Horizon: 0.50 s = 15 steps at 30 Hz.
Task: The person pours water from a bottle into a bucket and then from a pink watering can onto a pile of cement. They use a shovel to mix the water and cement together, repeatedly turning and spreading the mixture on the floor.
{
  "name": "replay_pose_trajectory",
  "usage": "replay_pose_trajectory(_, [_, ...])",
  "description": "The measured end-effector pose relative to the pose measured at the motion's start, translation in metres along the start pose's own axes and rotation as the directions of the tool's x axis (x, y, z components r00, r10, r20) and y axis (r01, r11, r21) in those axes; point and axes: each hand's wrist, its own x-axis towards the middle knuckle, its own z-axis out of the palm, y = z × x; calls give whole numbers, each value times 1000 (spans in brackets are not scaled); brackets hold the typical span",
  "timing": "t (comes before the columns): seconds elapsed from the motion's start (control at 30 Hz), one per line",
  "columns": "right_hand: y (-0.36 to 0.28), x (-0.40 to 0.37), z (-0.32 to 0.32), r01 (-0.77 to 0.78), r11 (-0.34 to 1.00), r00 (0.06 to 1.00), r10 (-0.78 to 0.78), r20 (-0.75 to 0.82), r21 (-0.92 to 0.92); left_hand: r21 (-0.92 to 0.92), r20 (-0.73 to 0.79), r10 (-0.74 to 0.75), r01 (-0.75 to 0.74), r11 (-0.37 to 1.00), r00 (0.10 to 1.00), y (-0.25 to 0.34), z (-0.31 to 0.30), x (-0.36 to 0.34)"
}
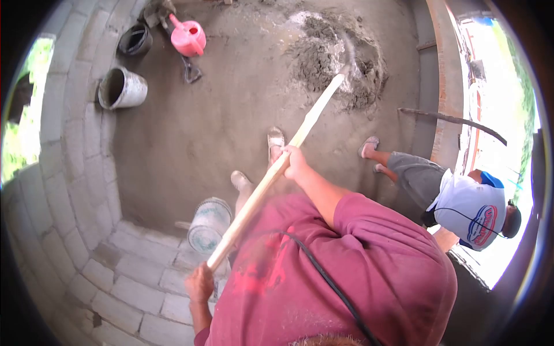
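A long pale wooden handle (259, 193) runs diagonally from lower left to upper right. My left hand (199, 282) is closed around its near end, beside my body. Farther up the shaft, my right hand (294, 162) grips it in front of my maroon shirt. The handle's far end reaches a heap of wet grey mortar (311, 55) on the floor. A curved grey part at that end lies against the heap, but the tool's head is too blurred and covered to identify.
Near my feet stands a whitish bucket (209, 226). Another pale bucket (128, 89), a black bucket (135, 40) and a pink watering can (188, 38) are by the block wall (83, 115). A person (461, 202) is at right, near a dark bar (453, 119).
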Motion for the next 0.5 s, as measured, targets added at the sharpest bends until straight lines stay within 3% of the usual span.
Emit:
replay_pose_trajectory(0.1, [31, -64, 28, -60, 994, 989, 46, 144, 92, 141, -117, -8, 25, 990, 993, -53, 10, -27])
replay_pose_trajectory(0.2, [40, -51, 24, 11, 991, 998, -20, 64, 137, 28, -91, -59, 61, 998, 994, -77, 5, -33])
replay_pose_trajectory(0.23, [38, -34, 16, 47, 986, 998, -54, 43, 159, 34, 18, -86, 85, 996, 996, -79, 0, -34])
replay_pose_trajectory(0.27, [33, 4, -2, 71, 994, 992, -61, -110, 85, 42, 127, -110, 106, 994, 986, -75, -7, -30])
replay_pose_trajectory(0.33, [51, 56, -23, 78, 992, 974, -97, -203, -100, 88, 321, -185, 166, 982, 929, -68, -6, -23])
replay_pose_trajectory(0.43, [94, 95, -41, 18, 965, 963, -88, -256, -262, 171, 334, -337, 295, 940, 880, -64, -13, -30])
replay_pose_trajectory(0.47, [119, 99, -41, 2, 956, 958, -87, -274, -294, 158, 276, -322, 287, 945, 906, -78, -10, -43])
replay_pose_trajectory(0.5, [148, 108, -47, -85, 971, 964, 24, -263, -224, 176, 226, -356, 322, 930, 907, -87, -12, -57])
